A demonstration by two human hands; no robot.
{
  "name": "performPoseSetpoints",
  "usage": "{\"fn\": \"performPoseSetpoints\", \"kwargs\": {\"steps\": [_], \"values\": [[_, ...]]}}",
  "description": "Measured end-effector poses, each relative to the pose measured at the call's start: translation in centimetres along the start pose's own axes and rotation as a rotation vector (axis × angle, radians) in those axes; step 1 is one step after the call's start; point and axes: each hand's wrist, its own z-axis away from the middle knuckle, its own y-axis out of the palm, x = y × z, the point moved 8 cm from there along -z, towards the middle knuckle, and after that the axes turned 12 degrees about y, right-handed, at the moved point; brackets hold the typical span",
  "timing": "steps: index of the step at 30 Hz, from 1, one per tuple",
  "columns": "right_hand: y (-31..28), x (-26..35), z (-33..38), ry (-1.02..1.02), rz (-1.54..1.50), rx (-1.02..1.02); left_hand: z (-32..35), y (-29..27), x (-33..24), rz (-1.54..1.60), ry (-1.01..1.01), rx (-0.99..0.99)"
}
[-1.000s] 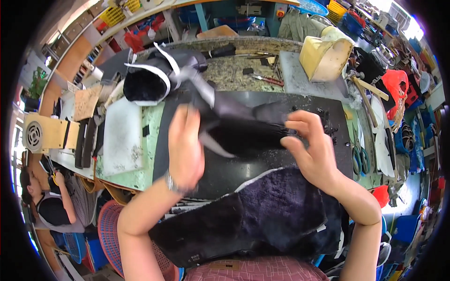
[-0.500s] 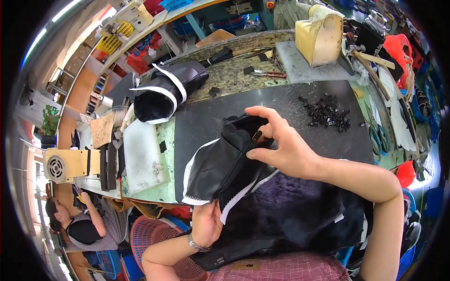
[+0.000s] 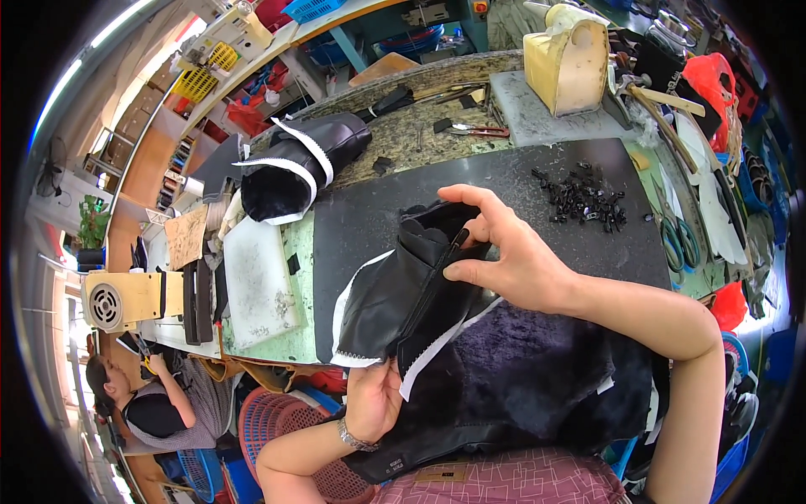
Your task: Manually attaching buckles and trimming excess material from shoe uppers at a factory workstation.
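Note:
A black boot upper with white-edged lower borders is held up over the dark work mat, its collar opening toward the far side. A zipper runs down it, and a slim dark pull stands near the collar. My right hand is closed on the collar edge, forefinger over the top and thumb against the side by the zipper. From below, my left hand grips the lower end of the upper near the zipper's bottom; some fingers are hidden behind the material. Black fur-lined pieces lie across my lap side.
Small black parts are heaped on the mat's right. Another boot upper lies back left. Beyond are red-handled nippers, a cream block, a hammer and scissors. A co-worker sits far left.
Both hands keep their hold on the boot upper, which has barely shifted. The view has moved slightly. The co-worker at the left has moved their hands a little.

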Motion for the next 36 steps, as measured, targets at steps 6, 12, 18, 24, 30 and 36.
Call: {"fn": "performPoseSetpoints", "kwargs": {"steps": [6, 12, 18, 24, 30, 36], "values": [[-0.5, -0.1, 0.1, -0.014, -0.008, -0.006, 0.1, 0.3, 0.1, 0.02, 0.009, 0.008], [-0.8, 0.6, -0.3, -0.079, 0.101, -0.01, 2.2, 3.2, 0.3, -0.331, -0.226, 0.395], [-0.5, 1.7, 0.0, -0.127, 0.16, 0.11, -0.1, 9.5, -12.2, -0.816, 0.298, 0.728], [0.6, 3.6, 1.4, -0.186, 0.358, 0.039, -6.3, 14.4, -9.8, -1.116, 0.516, 0.945], [-0.1, 2.3, 1.3, -0.051, 0.335, 0.019, -7.2, 14.2, -8.9, -1.198, 0.488, 0.864], [0.1, 3.0, 1.4, -0.193, 0.368, 0.029, -7.4, 14.1, -8.6, -1.202, 0.521, 0.872]]}}
